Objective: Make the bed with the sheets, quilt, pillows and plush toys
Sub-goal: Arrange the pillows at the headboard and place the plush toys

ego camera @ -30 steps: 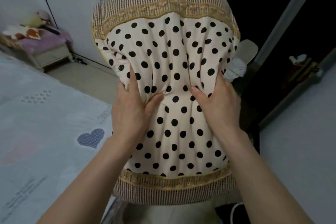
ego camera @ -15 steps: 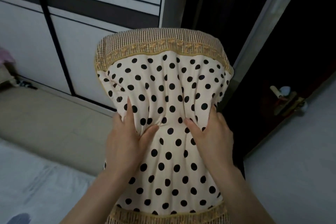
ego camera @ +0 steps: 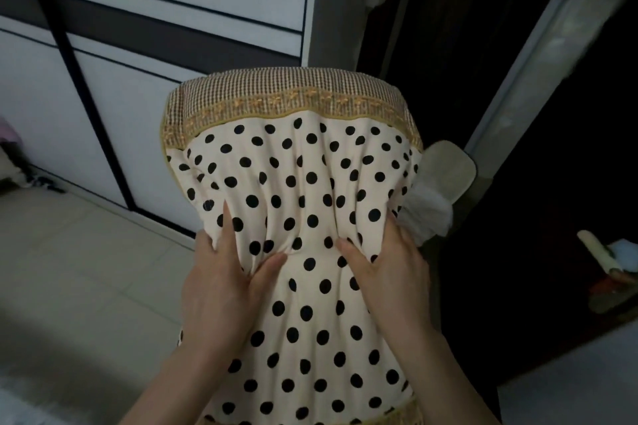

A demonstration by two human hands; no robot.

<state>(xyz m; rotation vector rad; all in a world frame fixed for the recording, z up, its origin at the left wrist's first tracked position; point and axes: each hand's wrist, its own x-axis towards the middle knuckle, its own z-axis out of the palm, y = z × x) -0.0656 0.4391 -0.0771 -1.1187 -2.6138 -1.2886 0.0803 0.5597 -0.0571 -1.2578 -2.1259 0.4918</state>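
Note:
I hold a cream pillow (ego camera: 297,183) with black polka dots and brown checked, gold-trimmed end bands upright in front of me. My left hand (ego camera: 224,283) pinches a fold of its cover at the left middle. On the right middle, my right hand (ego camera: 386,272) grips the bunched cover too. The pillow's lower band runs off the bottom edge. A sliver of the pale bed sheet (ego camera: 20,400) shows at the bottom left corner.
White sliding wardrobe doors (ego camera: 172,10) with dark frames fill the upper left. Beige floor tiles (ego camera: 86,269) lie below them. A dark open doorway (ego camera: 448,79) is on the right, with a pale cloth object (ego camera: 445,169) behind the pillow and a door handle (ego camera: 600,255) at the far right.
The view has swung right, away from the bed: the sheet with the heart print and the bedside stool have left the frame. Both hands keep the same grip on the pillow.

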